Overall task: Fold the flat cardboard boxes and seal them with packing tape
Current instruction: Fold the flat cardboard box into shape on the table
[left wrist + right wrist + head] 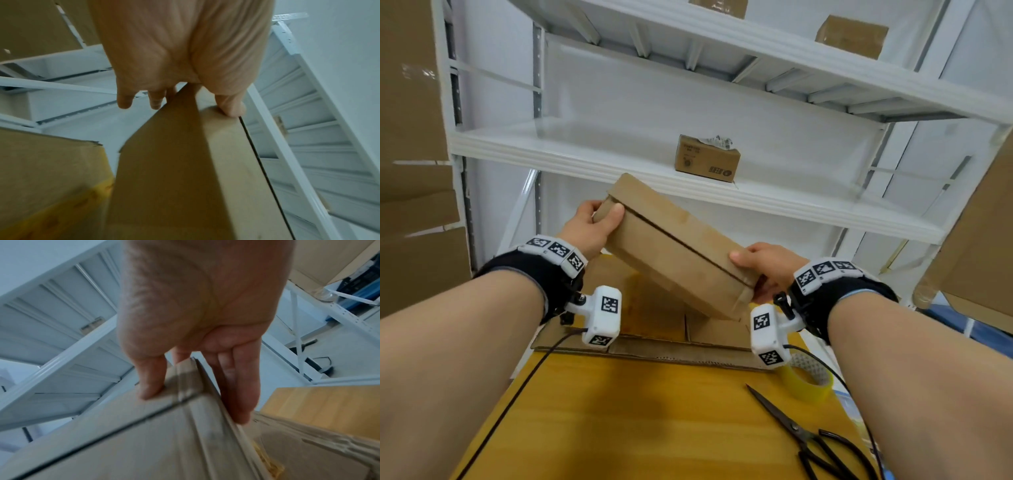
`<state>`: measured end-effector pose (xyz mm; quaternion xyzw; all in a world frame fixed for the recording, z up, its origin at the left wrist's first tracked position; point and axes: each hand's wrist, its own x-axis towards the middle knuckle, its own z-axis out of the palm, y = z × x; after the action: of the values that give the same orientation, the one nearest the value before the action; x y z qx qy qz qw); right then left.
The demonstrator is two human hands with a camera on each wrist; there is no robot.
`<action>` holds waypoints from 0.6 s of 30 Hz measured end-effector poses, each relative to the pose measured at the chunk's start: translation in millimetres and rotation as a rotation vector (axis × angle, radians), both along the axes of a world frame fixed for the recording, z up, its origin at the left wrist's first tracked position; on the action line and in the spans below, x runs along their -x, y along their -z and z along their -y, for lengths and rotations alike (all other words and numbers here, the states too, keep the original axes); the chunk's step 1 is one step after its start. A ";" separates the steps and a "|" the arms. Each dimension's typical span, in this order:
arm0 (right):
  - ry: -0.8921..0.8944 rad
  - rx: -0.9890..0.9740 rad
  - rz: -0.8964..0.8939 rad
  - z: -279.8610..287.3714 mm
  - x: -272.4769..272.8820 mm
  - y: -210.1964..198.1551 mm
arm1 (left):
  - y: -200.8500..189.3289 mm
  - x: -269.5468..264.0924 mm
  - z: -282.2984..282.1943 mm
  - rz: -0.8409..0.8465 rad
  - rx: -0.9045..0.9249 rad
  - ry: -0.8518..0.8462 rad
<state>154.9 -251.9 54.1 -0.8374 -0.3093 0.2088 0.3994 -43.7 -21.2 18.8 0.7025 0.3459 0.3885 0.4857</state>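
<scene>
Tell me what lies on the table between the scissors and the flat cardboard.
In the head view, the roll of packing tape lies between the scissors and the flat cardboard, on the yellow table.

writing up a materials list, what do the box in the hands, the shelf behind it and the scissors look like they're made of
Box: brown cardboard, matte, with folded flaps meeting at a dark seam; both the left hand and right hand grip it.
Shelf: probably painted metal, smooth white, with ribbed undersides and perforated uprights.
Scissors: dark metal blades by the look; the black handles could be coated metal or plastic.
</scene>
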 end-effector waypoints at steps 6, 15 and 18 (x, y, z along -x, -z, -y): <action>0.193 -0.119 0.216 1.4 -13.0 -20.5 | -33.0 -6.4 14.2 0.033 -0.019 -0.065; 0.205 -0.081 0.382 -9.0 -15.0 -59.7 | -57.3 -11.9 6.9 -0.027 -0.052 -0.105; 0.159 0.074 0.454 -20.0 -25.6 -57.4 | -52.5 -11.4 5.3 -0.063 -0.013 -0.106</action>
<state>180.4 -231.8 111.5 -0.8987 -0.3161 -0.0055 0.3039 -32.3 -26.5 71.3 0.6983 0.3950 0.3936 0.4488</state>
